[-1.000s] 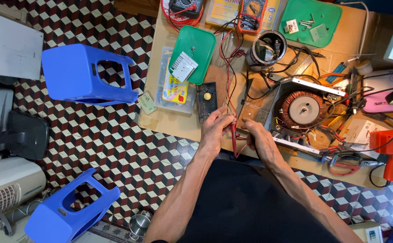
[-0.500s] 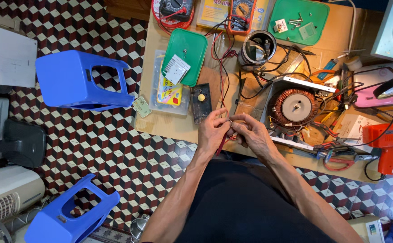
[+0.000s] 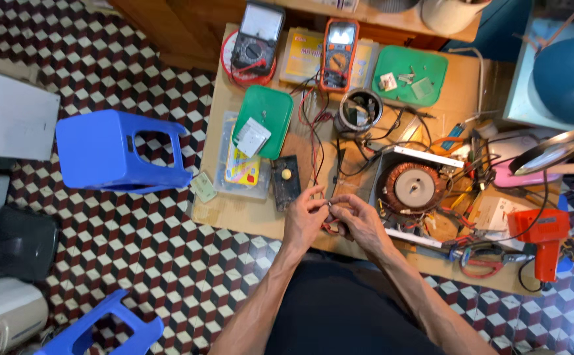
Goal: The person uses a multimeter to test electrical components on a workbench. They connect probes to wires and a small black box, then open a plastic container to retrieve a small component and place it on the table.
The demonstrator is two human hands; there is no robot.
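Head view, workshop bench [image 3: 247, 220]. My left hand [image 3: 303, 220] and right hand [image 3: 360, 222] meet just above the near edge of the bench, fingertips together and pinched on a small pale part [image 3: 329, 205] whose kind I cannot make out; both grips are clenched on it, and red and black test leads [image 3: 314, 141] run from beneath them toward the far edge. Compared with a second ago, both hands have lifted off the bench surface and drawn closer together, so the work has passed from handling the leads on the bench to fine pinching between the fingertips. Just left of the hands lies a small black box with a yellow knob [image 3: 286, 181]; just right sits an open chassis with a copper toroidal coil [image 3: 410, 187]. Toward the far edge stand an orange digital multimeter [image 3: 340, 49] and an analogue meter [image 3: 258, 39]. An orange soldering gun [image 3: 546, 240] rests at the near right corner. A blue plastic stool [image 3: 112, 154] stands on the floor beside the bench.
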